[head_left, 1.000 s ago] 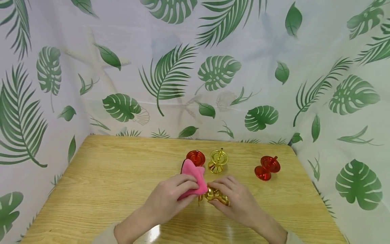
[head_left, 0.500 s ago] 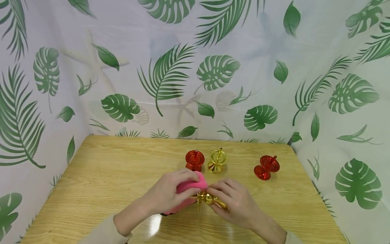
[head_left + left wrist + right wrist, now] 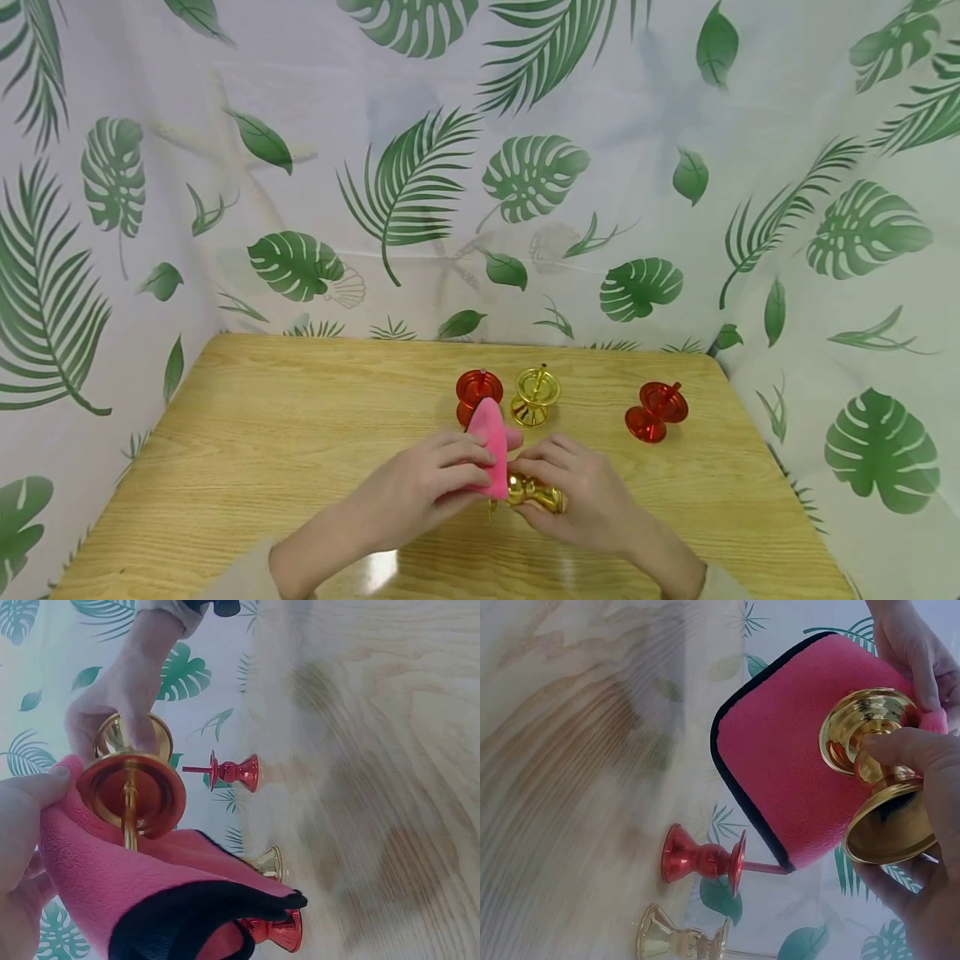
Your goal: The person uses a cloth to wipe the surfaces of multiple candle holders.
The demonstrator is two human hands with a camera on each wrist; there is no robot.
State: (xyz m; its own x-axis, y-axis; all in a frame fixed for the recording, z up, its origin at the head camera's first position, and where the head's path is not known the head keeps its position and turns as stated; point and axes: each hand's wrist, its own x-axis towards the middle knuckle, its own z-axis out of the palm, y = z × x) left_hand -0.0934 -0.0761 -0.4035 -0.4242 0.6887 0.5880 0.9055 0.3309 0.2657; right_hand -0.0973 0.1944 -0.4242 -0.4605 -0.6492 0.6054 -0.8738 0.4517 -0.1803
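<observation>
Leaf-printed fabric (image 3: 555, 250) stands behind and on both sides of a wood-grain tabletop (image 3: 300, 417).

Leftmost, the left hand (image 3: 426, 485) has fingers and thumb clamped on a pink cloth (image 3: 492, 446), which hangs folded, its dark trim showing in the left wrist view. Just behind the cloth, partly covered by it, a red holder (image 3: 478, 387) stands on the tabletop.

Next comes the held holder (image 3: 528, 492), gold, raised between the hands and lying to the right of the left hand. Its long axis runs roughly crosswise: dish (image 3: 105, 780) and spike (image 3: 130, 817) face left, toward the left hand and the cloth, while the hollow base (image 3: 885, 832) is on the right. Beyond it, just beside the red one, another gold holder (image 3: 537, 392) stands upright.

Farther right, the right hand (image 3: 585, 493) is curled round the held holder's waist and base, so it is the nearer hand to that end; the left is nearer the spike. Cloth and dish come very close; whether they touch, or where the spike's tip sits among the folds, I cannot tell.

Rightmost, a second red holder (image 3: 663, 404) stands well apart from the others.
</observation>
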